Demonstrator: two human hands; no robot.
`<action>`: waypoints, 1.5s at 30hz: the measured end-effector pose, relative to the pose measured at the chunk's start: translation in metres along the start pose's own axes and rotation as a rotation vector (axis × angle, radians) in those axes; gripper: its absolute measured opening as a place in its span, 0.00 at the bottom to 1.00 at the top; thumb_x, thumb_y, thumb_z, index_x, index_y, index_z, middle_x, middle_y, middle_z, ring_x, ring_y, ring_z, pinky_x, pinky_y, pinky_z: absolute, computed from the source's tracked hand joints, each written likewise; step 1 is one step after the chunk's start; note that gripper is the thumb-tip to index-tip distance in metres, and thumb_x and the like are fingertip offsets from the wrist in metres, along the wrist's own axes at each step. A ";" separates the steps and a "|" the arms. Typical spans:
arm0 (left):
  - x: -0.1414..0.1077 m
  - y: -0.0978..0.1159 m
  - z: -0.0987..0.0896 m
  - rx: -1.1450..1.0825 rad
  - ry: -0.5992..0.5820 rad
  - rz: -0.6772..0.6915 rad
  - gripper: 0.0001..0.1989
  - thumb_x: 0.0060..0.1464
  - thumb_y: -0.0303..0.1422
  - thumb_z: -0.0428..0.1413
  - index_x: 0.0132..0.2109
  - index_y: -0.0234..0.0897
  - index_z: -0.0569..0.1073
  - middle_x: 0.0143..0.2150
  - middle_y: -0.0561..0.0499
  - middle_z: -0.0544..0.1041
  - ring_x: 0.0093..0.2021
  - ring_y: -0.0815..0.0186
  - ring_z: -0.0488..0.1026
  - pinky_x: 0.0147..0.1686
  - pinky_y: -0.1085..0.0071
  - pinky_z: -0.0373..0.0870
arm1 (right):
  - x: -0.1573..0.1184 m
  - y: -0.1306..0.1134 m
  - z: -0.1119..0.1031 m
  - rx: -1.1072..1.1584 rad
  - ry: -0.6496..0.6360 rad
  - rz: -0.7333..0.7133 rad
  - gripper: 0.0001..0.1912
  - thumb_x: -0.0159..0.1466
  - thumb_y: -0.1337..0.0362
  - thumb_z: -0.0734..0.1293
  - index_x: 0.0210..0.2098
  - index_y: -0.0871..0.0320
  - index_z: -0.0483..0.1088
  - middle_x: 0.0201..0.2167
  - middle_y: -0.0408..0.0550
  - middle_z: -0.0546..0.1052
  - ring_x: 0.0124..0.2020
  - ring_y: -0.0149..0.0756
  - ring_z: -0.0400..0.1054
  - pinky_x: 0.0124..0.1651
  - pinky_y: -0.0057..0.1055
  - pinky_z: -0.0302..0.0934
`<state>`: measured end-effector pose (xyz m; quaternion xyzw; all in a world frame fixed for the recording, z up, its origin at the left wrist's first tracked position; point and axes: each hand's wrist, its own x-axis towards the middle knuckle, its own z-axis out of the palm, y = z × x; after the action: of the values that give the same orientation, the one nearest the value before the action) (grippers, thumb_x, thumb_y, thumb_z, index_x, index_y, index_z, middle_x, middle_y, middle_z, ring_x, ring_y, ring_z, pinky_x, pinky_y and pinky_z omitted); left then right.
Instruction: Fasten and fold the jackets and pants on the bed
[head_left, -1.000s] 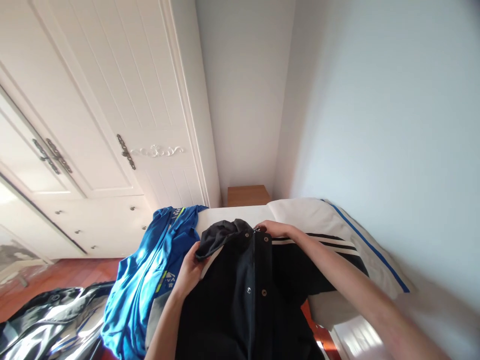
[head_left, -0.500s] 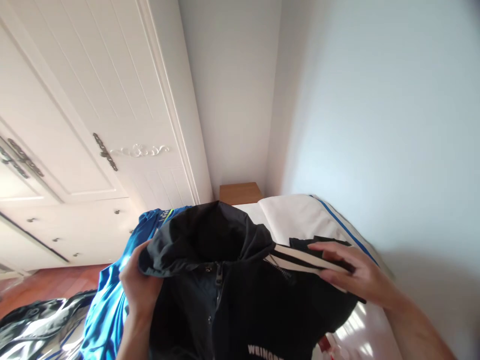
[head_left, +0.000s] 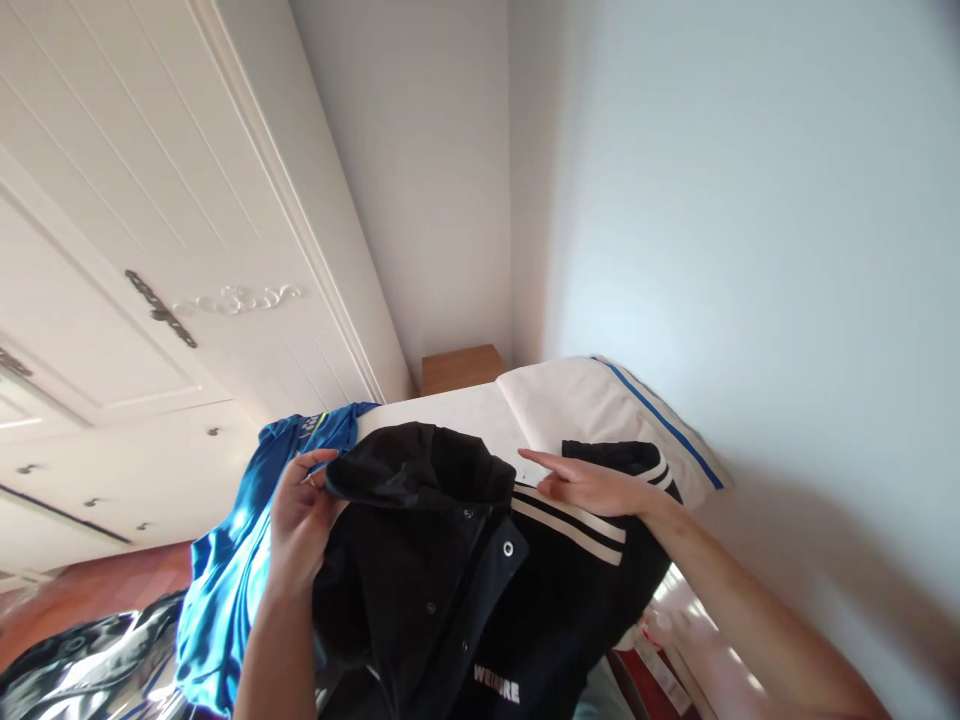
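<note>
1. I have the black jacket [head_left: 405,590] at the lower centre of the frame, in front of the white surface [head_left: 442,405]. Its lower end runs out past the bottom edge, so I cannot see the hem.
2. My left hand [head_left: 300,515] is at the left end of the collar [head_left: 420,465], which might be a hood. Its grip looks clamped on the outer edge of that cloth.
3. My right hand [head_left: 592,485] lies over the cream stripes [head_left: 577,535] at the shoulder, index finger stretched toward the left of the frame, its tip just beside the collar's right end. Whether this grip has cloth pinched in it I cannot tell; the underside is hidden.
4. The relation I would watch: the collar sits between the two hands, right of the left grip and left of the right one. The left is nearer, being on it. The collar's long axis runs across the frame, roughly hand to hand.
5. The jacket points collar-first toward the top. Its long axis drops from there to the bottom edge, the front opening slanting leftward as it descends; the striped shoulder slopes down to the right.
6. The blue garment [head_left: 225,590] lies beyond the left hand; the pale cushion [head_left: 570,400] is behind the right.
</note>
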<state>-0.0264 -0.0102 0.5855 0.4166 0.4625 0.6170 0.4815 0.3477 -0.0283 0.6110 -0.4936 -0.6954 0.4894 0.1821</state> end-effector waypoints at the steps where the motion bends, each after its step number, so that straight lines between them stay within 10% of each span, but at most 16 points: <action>1: -0.001 0.001 0.000 -0.001 -0.014 0.003 0.25 0.38 0.31 0.70 0.45 0.39 0.71 0.23 0.58 0.74 0.18 0.74 0.67 0.18 0.82 0.61 | 0.011 0.005 0.005 0.069 -0.007 0.013 0.31 0.64 0.59 0.67 0.66 0.52 0.63 0.32 0.43 0.80 0.31 0.35 0.73 0.37 0.31 0.69; 14: -0.002 0.005 0.005 0.157 -0.067 0.075 0.19 0.43 0.32 0.63 0.42 0.40 0.66 0.26 0.58 0.72 0.19 0.72 0.68 0.19 0.79 0.61 | 0.055 0.038 0.072 0.576 -0.201 -0.034 0.22 0.54 0.62 0.73 0.49 0.54 0.75 0.44 0.46 0.81 0.47 0.43 0.75 0.55 0.42 0.67; 21: -0.004 -0.003 -0.018 0.875 0.124 0.377 0.19 0.45 0.27 0.50 0.47 0.40 0.70 0.40 0.49 0.78 0.39 0.59 0.77 0.36 0.68 0.71 | 0.016 0.014 0.060 0.370 0.377 -0.101 0.16 0.59 0.57 0.70 0.45 0.58 0.76 0.40 0.49 0.81 0.40 0.41 0.75 0.48 0.37 0.69; 26: -0.020 -0.001 -0.024 0.879 0.153 0.369 0.22 0.46 0.30 0.52 0.51 0.40 0.71 0.38 0.47 0.77 0.35 0.58 0.77 0.33 0.69 0.70 | -0.029 -0.015 0.041 0.008 0.822 -0.192 0.13 0.63 0.60 0.69 0.46 0.56 0.75 0.29 0.45 0.78 0.28 0.34 0.71 0.32 0.29 0.67; 32: -0.046 0.016 -0.026 0.533 -0.249 0.001 0.20 0.44 0.38 0.61 0.46 0.38 0.76 0.35 0.48 0.79 0.29 0.59 0.76 0.25 0.71 0.70 | -0.041 -0.021 0.036 -0.313 1.265 -0.338 0.08 0.63 0.63 0.69 0.42 0.54 0.76 0.32 0.48 0.78 0.29 0.34 0.69 0.33 0.30 0.65; 39: -0.088 -0.007 -0.076 0.226 -0.211 -0.217 0.28 0.35 0.49 0.68 0.43 0.39 0.81 0.38 0.43 0.81 0.42 0.46 0.78 0.43 0.59 0.77 | -0.048 -0.020 0.044 -0.276 0.970 -0.417 0.13 0.66 0.63 0.66 0.48 0.52 0.77 0.36 0.50 0.79 0.32 0.38 0.72 0.35 0.36 0.69; 45: -0.106 -0.008 -0.085 0.216 -0.179 -0.293 0.34 0.20 0.46 0.74 0.41 0.40 0.82 0.32 0.45 0.81 0.32 0.49 0.78 0.31 0.60 0.79 | -0.056 -0.018 0.044 -0.046 0.669 -0.419 0.05 0.65 0.61 0.67 0.39 0.54 0.72 0.48 0.55 0.77 0.53 0.45 0.72 0.53 0.41 0.68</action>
<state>-0.0866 -0.1277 0.5507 0.4471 0.5371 0.4477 0.5579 0.3314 -0.0995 0.6189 -0.4773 -0.6943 0.2380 0.4833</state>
